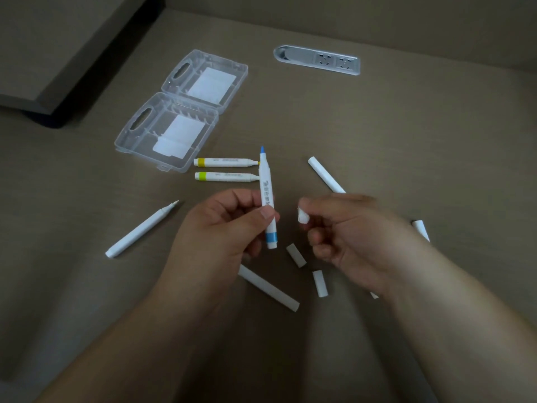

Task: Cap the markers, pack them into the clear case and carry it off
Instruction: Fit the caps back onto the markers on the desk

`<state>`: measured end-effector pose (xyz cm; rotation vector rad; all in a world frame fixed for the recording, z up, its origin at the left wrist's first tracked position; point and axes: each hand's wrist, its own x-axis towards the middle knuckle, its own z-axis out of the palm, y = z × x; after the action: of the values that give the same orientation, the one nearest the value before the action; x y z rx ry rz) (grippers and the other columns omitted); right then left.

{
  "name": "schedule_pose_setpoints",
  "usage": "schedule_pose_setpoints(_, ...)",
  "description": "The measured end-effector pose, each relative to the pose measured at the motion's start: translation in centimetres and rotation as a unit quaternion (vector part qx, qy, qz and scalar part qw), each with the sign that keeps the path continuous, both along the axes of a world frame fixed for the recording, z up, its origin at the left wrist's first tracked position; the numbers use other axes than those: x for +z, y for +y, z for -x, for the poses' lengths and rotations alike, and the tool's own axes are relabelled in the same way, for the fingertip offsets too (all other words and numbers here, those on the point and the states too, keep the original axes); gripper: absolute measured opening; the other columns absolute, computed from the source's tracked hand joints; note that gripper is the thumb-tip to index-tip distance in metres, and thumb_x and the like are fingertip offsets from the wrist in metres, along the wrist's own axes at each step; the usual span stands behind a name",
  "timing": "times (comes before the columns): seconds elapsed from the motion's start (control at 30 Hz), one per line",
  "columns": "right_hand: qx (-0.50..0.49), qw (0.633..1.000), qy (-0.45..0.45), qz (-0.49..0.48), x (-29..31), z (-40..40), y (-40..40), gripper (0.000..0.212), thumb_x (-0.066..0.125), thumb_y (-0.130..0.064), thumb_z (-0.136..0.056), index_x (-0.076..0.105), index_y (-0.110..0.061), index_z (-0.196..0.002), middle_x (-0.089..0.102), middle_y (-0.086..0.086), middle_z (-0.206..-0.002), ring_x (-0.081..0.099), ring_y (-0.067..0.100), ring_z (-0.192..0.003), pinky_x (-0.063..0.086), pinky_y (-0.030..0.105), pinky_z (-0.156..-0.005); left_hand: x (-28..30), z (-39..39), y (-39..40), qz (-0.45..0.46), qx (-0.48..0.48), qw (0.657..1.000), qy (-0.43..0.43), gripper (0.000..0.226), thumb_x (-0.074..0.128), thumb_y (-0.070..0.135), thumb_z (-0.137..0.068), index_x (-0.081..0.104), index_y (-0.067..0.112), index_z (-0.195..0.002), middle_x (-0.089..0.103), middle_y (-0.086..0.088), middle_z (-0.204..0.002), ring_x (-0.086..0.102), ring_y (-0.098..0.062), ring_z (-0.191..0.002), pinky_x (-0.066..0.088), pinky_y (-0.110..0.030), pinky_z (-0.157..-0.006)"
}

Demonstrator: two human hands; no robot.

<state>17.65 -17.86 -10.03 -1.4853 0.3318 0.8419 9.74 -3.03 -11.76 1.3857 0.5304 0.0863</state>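
Left hand (229,228): pinches blue-banded marker (267,199) between thumb and fingers, mid-barrel. Marker near upright, blue tip up and uncapped, blue band and white end plug at bottom, grey print along white barrel. Held above table (406,141), in front of the clear case.

Right hand (348,237): fingers curled, pinches small white cap (303,218) at fingertips; somewhat blurred. Cap just right of marker, apart from it.

Clear case (180,112): open flat on table, both halves up, moulded handle cutouts on left edges, white label patch in each half. No markers inside.

Two yellow-banded markers (225,169): lying parallel, just beside near edge of case, tips pointing right, uncapped.

White pen (139,231): lying diagonal at left, fine tip exposed, well apart from case.

Long white tubes: one (325,174) beyond right hand, one (268,287) below left hand. Cannot tell whether barrels or long caps.

Loose short caps (296,255): two on table between hands. Further white piece (420,229) partly hidden by right wrist.

Socket panel (318,60): recessed in table, far side.
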Motion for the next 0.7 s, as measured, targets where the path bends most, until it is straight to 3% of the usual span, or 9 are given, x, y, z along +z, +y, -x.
schedule_pose_setpoints(0.07,0.062,0.967,-0.181,0.166,-0.9,-0.2,0.2,0.009,0.068,-0.017,-0.087,0.069,-0.014,-0.079,0.071,0.002,-0.067,0.056,0.011,-0.049,0.049,0.028,-0.048,0.0,0.0,0.0,0.004,0.012,1.0,0.002,0.014,0.069,0.01,-0.085,0.076,0.022,-0.081,0.075,-0.007,-0.079,0.058,-0.026,-0.068,0.047,-0.034,-0.058)
schedule_pose_setpoints(0.13,0.151,0.875,-0.343,0.305,-1.7,-0.4,0.3,0.005,0.066,-0.025,-0.088,0.069,-0.022,-0.085,0.069,-0.002,-0.069,0.063,0.011,-0.061,0.056,0.033,-0.061,0.1,0.1,0.0,0.004,0.017,1.0,0.007,0.017,0.067,0.007,-0.086,0.074,0.021,-0.081,0.075,-0.006,-0.078,0.058,-0.026,-0.069,0.047,-0.032,-0.057)
schedule_pose_setpoints(0.2,0.25,0.781,-0.421,0.387,-2.2,-0.6,0.7,0.009,0.062,-0.031,-0.09,0.066,-0.024,-0.094,0.06,-0.009,-0.074,0.06,0.011,-0.073,0.052,0.031,-0.068,0.1,0.2,0.0,0.004,0.014,1.0,0.008,0.022,0.066,0.007,-0.086,0.076,0.024,-0.076,0.074,-0.005,-0.077,0.058,-0.026,-0.07,0.048,-0.031,-0.058)
schedule_pose_setpoints(0.27,0.298,0.735,-0.445,0.416,-2.6,-0.7,0.7,0.015,0.059,-0.037,-0.092,0.063,-0.024,-0.1,0.056,-0.01,-0.081,0.056,0.012,-0.082,0.049,0.03,-0.071,0.1,0.3,0.0,0.01,0.018,1.0,0.005,0.026,0.066,0.007,-0.085,0.077,0.027,-0.074,0.074,-0.006,-0.077,0.057,-0.026,-0.07,0.047,-0.032,-0.059)
schedule_pose_setpoints(0.4,0.281,0.721,-0.507,0.379,-1.5,0.3,0.2,0.013,0.061,-0.038,-0.089,0.063,-0.025,-0.09,0.05,-0.009,-0.08,0.053,0.014,-0.08,0.046,0.032,-0.072,0.0,0.7,0.4,0.018,0.02,1.0,0.002,0.018,0.067,0.008,-0.083,0.076,0.023,-0.077,0.073,-0.006,-0.076,0.056,-0.024,-0.068,0.045,-0.031,-0.058)
schedule_pose_setpoints(0.47,0.322,0.702,-0.509,0.379,-1.1,1.2,-0.1,0.018,0.061,-0.04,-0.088,0.053,-0.026,-0.08,0.046,-0.009,-0.076,0.05,0.013,-0.077,0.041,0.031,-0.067,0.0,0.8,0.4,0.026,0.027,0.999,0.006,0.015,0.067,0.006,-0.083,0.074,0.019,-0.081,0.073,-0.006,-0.076,0.057,-0.021,-0.065,0.045,-0.029,-0.056)
schedule_pose_setpoints(0.57,0.384,0.679,-0.486,0.395,-1.6,2.4,0.1,0.017,0.056,-0.041,-0.091,0.055,-0.025,-0.087,0.052,-0.007,-0.086,0.054,0.015,-0.085,0.04,0.029,-0.068,0.0,0.8,0.3,0.028,0.027,0.999,0.013,0.011,0.066,0.005,-0.084,0.071,0.014,-0.087,0.073,-0.005,-0.075,0.057,-0.016,-0.062,0.046,-0.026,-0.053)
schedule_pose_setpoints(0.63,0.383,0.679,-0.485,0.396,-1.9,2.6,0.2,0.014,0.054,-0.039,-0.093,0.058,-0.026,-0.092,0.054,-0.007,-0.087,0.055,0.014,-0.086,0.041,0.028,-0.067,0.0,0.8,0.2,0.023,0.026,0.999,0.014,0.01,0.065,0.005,-0.086,0.071,0.013,-0.088,0.073,-0.004,-0.075,0.057,-0.014,-0.06,0.047,-0.024,-0.052)
schedule_pose_setpoints(0.7,0.346,0.719,-0.477,0.368,-1.8,2.4,0.2,0.011,0.059,-0.036,-0.091,0.06,-0.025,-0.087,0.054,-0.009,-0.076,0.057,0.01,-0.08,0.041,0.027,-0.064,-0.1,0.9,0.2,0.019,0.025,0.999,0.018,0.01,0.066,0.006,-0.086,0.072,0.013,-0.088,0.073,-0.004,-0.075,0.058,-0.012,-0.059,0.048,-0.022,-0.051)
